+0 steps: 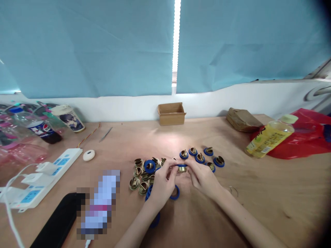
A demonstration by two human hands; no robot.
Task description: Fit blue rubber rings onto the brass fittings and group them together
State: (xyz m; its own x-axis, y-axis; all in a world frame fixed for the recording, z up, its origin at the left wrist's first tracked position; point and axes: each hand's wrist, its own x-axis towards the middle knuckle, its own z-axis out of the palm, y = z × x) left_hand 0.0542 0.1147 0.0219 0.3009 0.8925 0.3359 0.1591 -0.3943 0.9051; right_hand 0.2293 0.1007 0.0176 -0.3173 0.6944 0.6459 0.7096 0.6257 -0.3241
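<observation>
Between the fingers of my left hand (165, 181) and my right hand (203, 175) is a brass-coloured round fitting (182, 169) with a blue ring (181, 165) at its top. Both hands grip it from the sides. Left of my left hand lies a cluster of brass fittings (138, 171), with a loose blue ring (149, 166) on top of them. Another blue ring (175, 192) lies on the table below my hands. Beyond my right hand sit several brass fittings with blue rings around them (200, 158). Part of the cluster is hidden behind my left hand.
A small open cardboard box (171, 114) stands at the back. On the left are a power strip (51, 182), a black case (59, 220), a blurred phone (100, 203) and a cola bottle (43, 131). A yellow-labelled bottle (270, 137) leans on a red bag (289, 146) at right.
</observation>
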